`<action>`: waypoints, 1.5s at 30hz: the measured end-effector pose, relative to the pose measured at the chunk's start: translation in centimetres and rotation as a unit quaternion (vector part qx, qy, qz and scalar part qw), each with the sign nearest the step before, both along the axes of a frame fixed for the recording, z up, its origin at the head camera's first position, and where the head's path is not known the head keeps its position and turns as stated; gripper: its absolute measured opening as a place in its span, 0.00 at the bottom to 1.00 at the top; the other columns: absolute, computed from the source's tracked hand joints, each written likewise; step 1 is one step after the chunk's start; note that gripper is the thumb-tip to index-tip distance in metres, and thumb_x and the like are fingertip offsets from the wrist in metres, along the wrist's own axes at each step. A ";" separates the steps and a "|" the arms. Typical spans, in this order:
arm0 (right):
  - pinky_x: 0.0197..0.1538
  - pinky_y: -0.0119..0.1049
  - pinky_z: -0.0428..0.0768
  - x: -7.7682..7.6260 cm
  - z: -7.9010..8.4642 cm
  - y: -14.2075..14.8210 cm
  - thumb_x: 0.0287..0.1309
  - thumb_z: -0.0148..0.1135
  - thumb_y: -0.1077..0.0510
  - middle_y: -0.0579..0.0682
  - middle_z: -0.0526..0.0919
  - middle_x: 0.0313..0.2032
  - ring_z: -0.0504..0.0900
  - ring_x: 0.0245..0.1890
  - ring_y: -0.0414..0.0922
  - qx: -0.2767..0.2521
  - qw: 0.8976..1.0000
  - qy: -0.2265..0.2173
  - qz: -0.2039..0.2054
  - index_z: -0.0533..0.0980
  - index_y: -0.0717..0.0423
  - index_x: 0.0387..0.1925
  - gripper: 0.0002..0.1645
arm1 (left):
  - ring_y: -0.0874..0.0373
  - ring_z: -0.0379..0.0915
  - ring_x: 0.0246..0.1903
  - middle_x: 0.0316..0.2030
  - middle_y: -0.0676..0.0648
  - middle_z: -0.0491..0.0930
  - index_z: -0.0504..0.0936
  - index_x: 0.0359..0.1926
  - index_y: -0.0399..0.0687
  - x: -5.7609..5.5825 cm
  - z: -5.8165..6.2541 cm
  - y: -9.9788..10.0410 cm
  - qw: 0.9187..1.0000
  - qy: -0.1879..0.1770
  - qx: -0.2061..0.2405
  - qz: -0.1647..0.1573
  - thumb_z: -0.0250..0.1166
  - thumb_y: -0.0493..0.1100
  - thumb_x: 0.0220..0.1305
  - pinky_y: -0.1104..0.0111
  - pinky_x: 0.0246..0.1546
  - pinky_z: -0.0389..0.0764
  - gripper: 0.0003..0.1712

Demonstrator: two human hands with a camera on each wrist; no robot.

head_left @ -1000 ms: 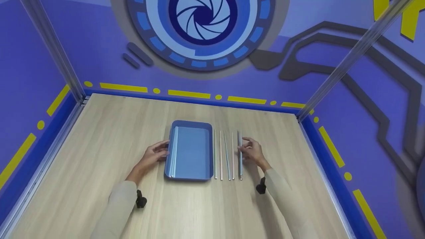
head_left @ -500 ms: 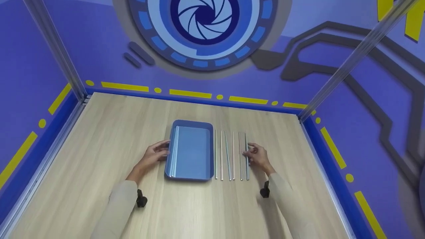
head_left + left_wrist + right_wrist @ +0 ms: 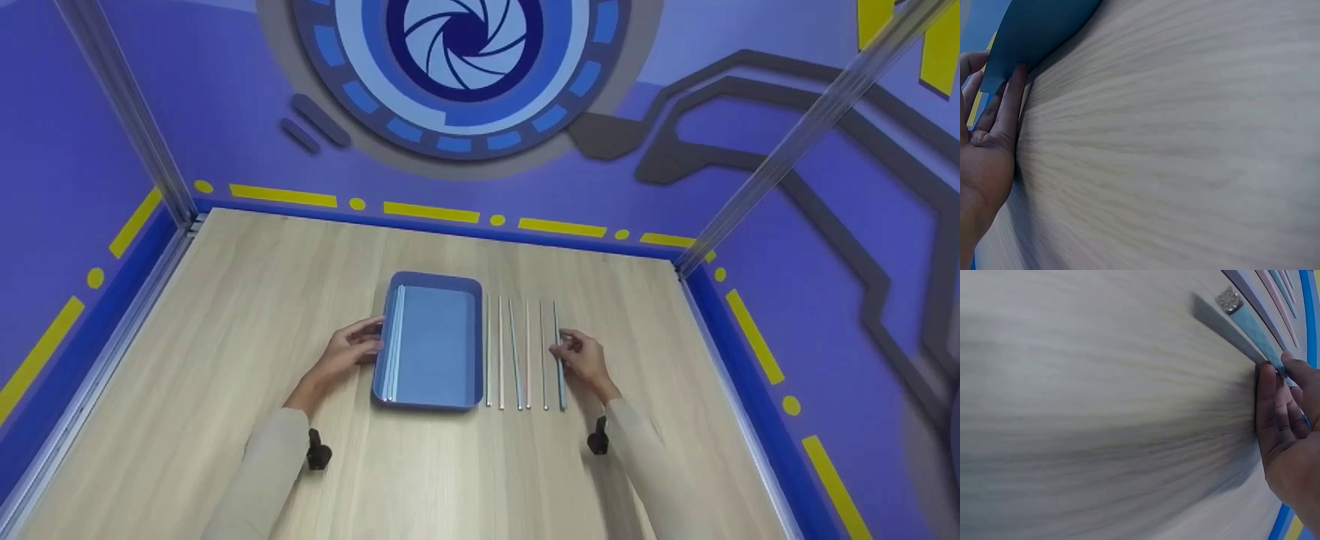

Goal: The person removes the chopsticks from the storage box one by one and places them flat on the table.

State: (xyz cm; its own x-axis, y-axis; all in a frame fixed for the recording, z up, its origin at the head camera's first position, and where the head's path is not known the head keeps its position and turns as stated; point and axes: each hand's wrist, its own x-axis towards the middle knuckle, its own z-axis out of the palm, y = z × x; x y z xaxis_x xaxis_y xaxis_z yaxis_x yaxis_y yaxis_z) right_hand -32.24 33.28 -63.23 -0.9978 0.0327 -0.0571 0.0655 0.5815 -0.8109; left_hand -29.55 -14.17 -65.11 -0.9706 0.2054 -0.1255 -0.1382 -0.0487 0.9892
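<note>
A shallow blue tray (image 3: pixel 478 337) stands in the middle of the table, with light-blue chopsticks (image 3: pixel 393 345) lying along its left inner side. My left hand (image 3: pixel 349 349) touches the tray's left outer wall; in the left wrist view its fairly straight fingers rest against the tray (image 3: pixel 1039 34). To the right of the tray, my right hand (image 3: pixel 587 361) pinches a blue chopstick (image 3: pixel 562 390) between thumb and fingers. In the right wrist view this chopstick (image 3: pixel 1252 329) has a glittery silver end that stands off the table, above its shadow.
Between the tray and my right hand lie several thin chopsticks in a row, among them a pink one (image 3: pixel 529 352), a blue one (image 3: pixel 515 352) and a greyish one (image 3: pixel 544 356). Blue panel walls (image 3: pixel 225 135) border the wooden table (image 3: pixel 450 480) at the back and sides.
My right hand has moved a little to the right with the blue chopstick, leaving the greyish chopstick lying separately to its left. The left hand and tray stay in place.
</note>
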 end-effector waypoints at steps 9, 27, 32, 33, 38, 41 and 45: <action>0.25 0.24 0.75 0.1 -0.1 0.0 0.64 0.68 0.59 0.52 0.82 0.32 0.77 0.26 0.40 0.041 0.999 0.005 -0.007 0.76 0.65 0.62 0.27 | 0.52 0.77 0.60 0.70 0.33 0.69 0.66 0.74 0.40 0.0 0.1 0.2 1.000 0.000 0.006 -0.009 0.62 0.33 0.70 0.66 0.54 0.86 0.33; 0.26 0.30 0.81 0.8 -0.7 2.7 0.73 0.59 0.53 0.57 0.85 0.33 0.81 0.26 0.43 -0.095 0.995 -0.028 -0.009 0.79 0.66 0.56 0.21 | 0.52 0.77 0.59 0.70 0.34 0.70 0.68 0.74 0.43 0.5 -0.2 0.0 1.000 0.007 -0.012 0.001 0.62 0.34 0.70 0.69 0.52 0.86 0.32; 0.29 0.29 0.81 0.4 0.5 1.9 0.74 0.57 0.52 0.62 0.85 0.36 0.81 0.29 0.43 -0.098 0.995 -0.023 0.011 0.79 0.68 0.56 0.22 | 0.56 0.78 0.56 0.68 0.33 0.71 0.68 0.74 0.41 0.4 -0.1 0.1 1.000 0.009 -0.003 0.004 0.62 0.34 0.70 0.70 0.52 0.86 0.32; 0.29 0.28 0.81 0.3 0.8 1.7 0.75 0.57 0.52 0.61 0.84 0.36 0.81 0.29 0.42 -0.096 0.995 -0.020 0.015 0.79 0.68 0.56 0.22 | 0.57 0.78 0.56 0.68 0.32 0.71 0.68 0.74 0.40 0.4 -0.1 0.1 1.000 0.010 0.000 0.005 0.62 0.33 0.70 0.70 0.52 0.86 0.32; 0.30 0.26 0.80 -0.5 2.4 -0.1 0.75 0.57 0.51 0.54 0.83 0.34 0.80 0.30 0.40 -0.084 0.996 -0.006 0.034 0.78 0.68 0.57 0.24 | 0.58 0.79 0.53 0.68 0.31 0.71 0.66 0.74 0.38 0.3 0.1 0.2 1.000 0.009 0.009 0.003 0.62 0.33 0.70 0.69 0.51 0.86 0.33; 0.31 0.26 0.80 -1.0 3.2 -1.5 0.74 0.57 0.50 0.51 0.84 0.33 0.80 0.30 0.40 -0.077 0.996 -0.001 0.052 0.78 0.68 0.57 0.25 | 0.57 0.78 0.54 0.68 0.32 0.71 0.67 0.74 0.40 0.2 0.1 0.2 1.000 0.004 0.008 0.006 0.62 0.33 0.70 0.68 0.51 0.87 0.33; 0.32 0.26 0.82 -1.3 3.9 -3.6 0.74 0.58 0.52 0.54 0.85 0.33 0.82 0.32 0.43 -0.077 0.993 0.007 0.084 0.79 0.68 0.56 0.23 | 0.54 0.77 0.58 0.69 0.33 0.70 0.67 0.74 0.40 0.3 0.1 0.1 1.000 0.007 -0.003 -0.002 0.62 0.33 0.70 0.69 0.53 0.86 0.33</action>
